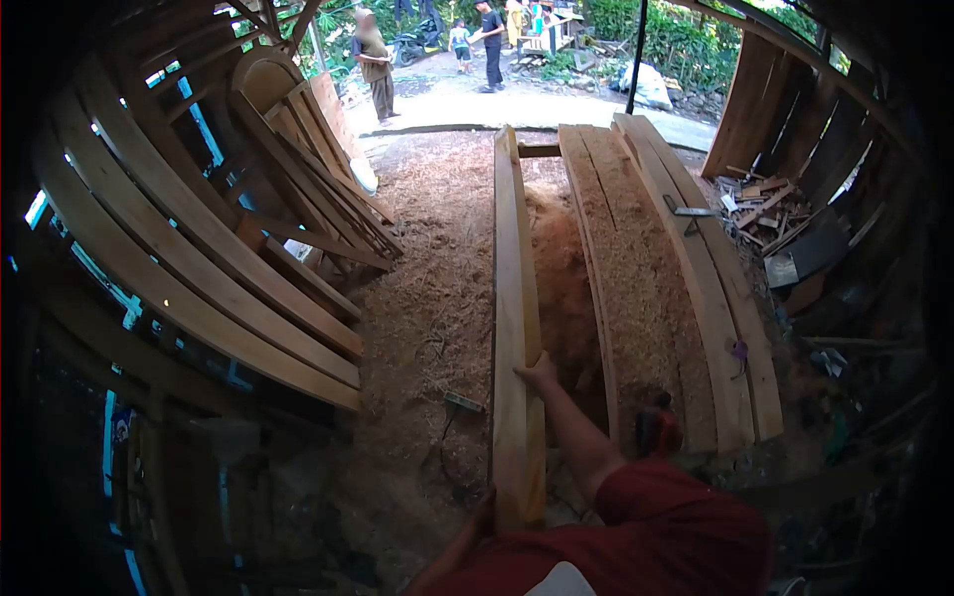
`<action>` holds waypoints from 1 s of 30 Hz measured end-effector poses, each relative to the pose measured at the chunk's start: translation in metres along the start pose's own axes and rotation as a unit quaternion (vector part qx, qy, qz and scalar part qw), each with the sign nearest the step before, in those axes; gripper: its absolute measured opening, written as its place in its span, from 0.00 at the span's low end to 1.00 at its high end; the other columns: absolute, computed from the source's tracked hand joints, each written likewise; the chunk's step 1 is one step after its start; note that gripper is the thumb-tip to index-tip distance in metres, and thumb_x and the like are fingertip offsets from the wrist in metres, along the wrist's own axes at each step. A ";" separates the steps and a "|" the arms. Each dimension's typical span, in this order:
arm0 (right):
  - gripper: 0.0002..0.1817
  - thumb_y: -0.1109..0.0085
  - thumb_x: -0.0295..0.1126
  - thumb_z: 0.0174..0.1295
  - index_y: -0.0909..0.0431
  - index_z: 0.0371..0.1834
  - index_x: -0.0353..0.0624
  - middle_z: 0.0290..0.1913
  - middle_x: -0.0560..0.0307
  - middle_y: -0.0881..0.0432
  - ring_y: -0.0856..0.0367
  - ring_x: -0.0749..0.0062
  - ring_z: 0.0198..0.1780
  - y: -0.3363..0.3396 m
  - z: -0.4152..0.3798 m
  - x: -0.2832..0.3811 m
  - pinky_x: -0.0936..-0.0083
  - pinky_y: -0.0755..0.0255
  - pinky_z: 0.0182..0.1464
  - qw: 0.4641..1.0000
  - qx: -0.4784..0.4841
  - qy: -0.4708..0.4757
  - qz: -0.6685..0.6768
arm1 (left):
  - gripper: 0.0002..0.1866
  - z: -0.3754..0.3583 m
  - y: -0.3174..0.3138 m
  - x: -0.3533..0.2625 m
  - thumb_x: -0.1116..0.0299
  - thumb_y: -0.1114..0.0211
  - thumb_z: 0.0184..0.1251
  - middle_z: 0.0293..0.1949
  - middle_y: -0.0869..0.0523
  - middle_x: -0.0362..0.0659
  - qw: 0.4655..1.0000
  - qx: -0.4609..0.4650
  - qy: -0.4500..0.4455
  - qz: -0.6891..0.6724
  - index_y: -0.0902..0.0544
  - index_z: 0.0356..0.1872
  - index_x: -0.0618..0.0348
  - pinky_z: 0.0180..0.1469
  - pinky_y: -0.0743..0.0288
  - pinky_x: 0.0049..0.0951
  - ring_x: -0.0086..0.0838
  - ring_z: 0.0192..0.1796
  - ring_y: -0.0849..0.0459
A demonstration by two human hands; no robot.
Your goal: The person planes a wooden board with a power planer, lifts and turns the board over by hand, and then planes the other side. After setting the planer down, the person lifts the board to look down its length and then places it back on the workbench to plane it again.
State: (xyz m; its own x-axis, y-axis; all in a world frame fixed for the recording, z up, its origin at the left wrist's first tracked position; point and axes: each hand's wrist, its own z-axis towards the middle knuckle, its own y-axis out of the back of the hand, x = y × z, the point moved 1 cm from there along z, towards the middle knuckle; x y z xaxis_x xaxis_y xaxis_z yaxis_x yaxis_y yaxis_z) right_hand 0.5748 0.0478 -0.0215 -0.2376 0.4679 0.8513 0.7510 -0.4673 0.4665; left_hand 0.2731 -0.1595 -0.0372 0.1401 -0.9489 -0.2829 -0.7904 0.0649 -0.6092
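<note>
A long, pale wooden beam (510,298) runs away from me, its near end close to my body. My right hand (539,373) grips its right edge partway along, thumb over the top and the other fingers hidden behind the side. Low in the view, my left hand (483,518) holds the beam's left side by the near end, in shadow. To the right lies a wide plank bench (646,298) strewn with sawdust. A red and black power tool (656,427) rests at its near end, and a metal square (689,212) lies on the boards farther off.
Long boards (199,268) lean on the left wall, near a stack of frames (308,159). Sawdust covers the floor (417,248). Wood scraps (763,209) are heaped at right. A small purple object (738,350) sits on the bench boards. Several people, including one person (375,70), stand outside.
</note>
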 end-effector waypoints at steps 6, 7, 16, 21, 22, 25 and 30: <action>0.43 0.19 0.49 0.49 0.23 0.64 0.32 0.57 0.43 0.13 0.11 0.58 0.56 0.013 -0.036 -0.036 0.64 0.19 0.57 0.996 0.028 -0.086 0.001 | 0.49 -0.020 0.004 0.043 0.24 0.52 0.74 0.73 0.24 0.53 1.000 0.001 0.021 -0.004 0.34 0.79 0.56 0.74 0.31 0.58 0.50 0.74 0.25; 0.43 0.20 0.49 0.50 0.23 0.64 0.32 0.57 0.43 0.13 0.11 0.58 0.56 0.017 -0.050 -0.048 0.65 0.19 0.57 0.997 0.002 -0.070 -0.020 | 0.49 -0.030 0.009 0.055 0.24 0.52 0.74 0.73 0.24 0.53 0.999 -0.001 0.034 -0.005 0.34 0.79 0.56 0.74 0.31 0.58 0.50 0.74 0.25; 0.42 0.24 0.56 0.51 0.25 0.62 0.36 0.58 0.36 0.14 0.15 0.44 0.61 0.005 -0.176 -0.030 0.56 0.22 0.63 0.985 -0.028 -0.104 -0.138 | 0.49 -0.082 0.111 0.136 0.24 0.52 0.74 0.73 0.25 0.53 0.998 0.031 0.056 0.021 0.34 0.80 0.56 0.74 0.31 0.58 0.50 0.74 0.26; 0.42 0.23 0.55 0.50 0.25 0.62 0.37 0.57 0.36 0.14 0.14 0.43 0.60 -0.010 -0.211 -0.039 0.55 0.22 0.63 0.983 -0.049 -0.100 -0.142 | 0.49 -0.084 0.125 0.149 0.24 0.52 0.74 0.73 0.25 0.53 0.996 0.058 0.063 0.002 0.35 0.80 0.56 0.74 0.31 0.58 0.50 0.75 0.26; 0.42 0.23 0.55 0.50 0.25 0.62 0.37 0.57 0.36 0.14 0.14 0.43 0.60 -0.012 -0.215 -0.041 0.55 0.22 0.63 0.982 -0.046 -0.106 -0.146 | 0.49 -0.085 0.128 0.151 0.24 0.52 0.74 0.74 0.25 0.53 0.996 0.057 0.068 -0.003 0.35 0.80 0.56 0.74 0.31 0.58 0.50 0.75 0.26; 0.42 0.23 0.55 0.50 0.26 0.62 0.38 0.57 0.37 0.14 0.14 0.44 0.60 -0.017 -0.201 -0.030 0.55 0.22 0.63 0.984 -0.053 -0.109 -0.133 | 0.49 -0.081 0.114 0.135 0.24 0.52 0.74 0.74 0.25 0.53 0.996 0.056 0.069 -0.014 0.35 0.80 0.56 0.75 0.31 0.58 0.50 0.75 0.26; 0.40 0.22 0.53 0.51 0.26 0.59 0.38 0.56 0.37 0.13 0.14 0.44 0.60 -0.024 -0.147 0.000 0.55 0.22 0.63 0.980 -0.054 -0.128 -0.144 | 0.49 -0.061 0.098 0.087 0.24 0.52 0.74 0.74 0.25 0.53 0.997 0.057 0.052 -0.012 0.35 0.80 0.55 0.75 0.31 0.58 0.50 0.75 0.26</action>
State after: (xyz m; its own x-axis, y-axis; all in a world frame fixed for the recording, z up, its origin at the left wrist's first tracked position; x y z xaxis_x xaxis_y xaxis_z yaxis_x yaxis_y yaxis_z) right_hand 0.4663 -0.0519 0.0027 -0.2568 0.7591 0.5982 0.6020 -0.3586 0.7135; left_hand 0.1717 -0.2545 -0.0762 0.0912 -0.9770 -0.1929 -0.7136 0.0710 -0.6969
